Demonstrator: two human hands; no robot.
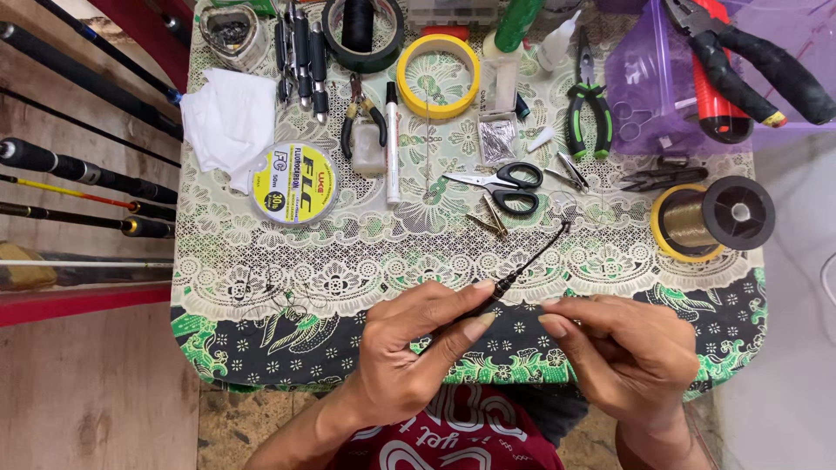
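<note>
My left hand (pixel 409 352) pinched the thin black rod tip (pixel 522 265); right hand (pixel 623 357) fingers pressed together (maybe holding line), apparently mid-threading above the table (pixel 261 261).

Tablecloth (pixel 261 261): cream lace-like floral print, green and black leafy border. Thin rod (pixel 531 261) held in left hand (pixel 409 357): black. Scissors (pixel 501 187): black handles, silver blades. Tape ring (pixel 438 76): yellow. Pliers (pixel 589 109): green-and-black grips. Thread spool (pixel 710 218): black flange, bronze-gold thread, yellow rim. Line spool (pixel 294 183): yellow label, grey edge. Tissue (pixel 228 122): white. Plastic box (pixel 653 78): translucent purple. Shirt (pixel 453 435): maroon, white print.
</note>
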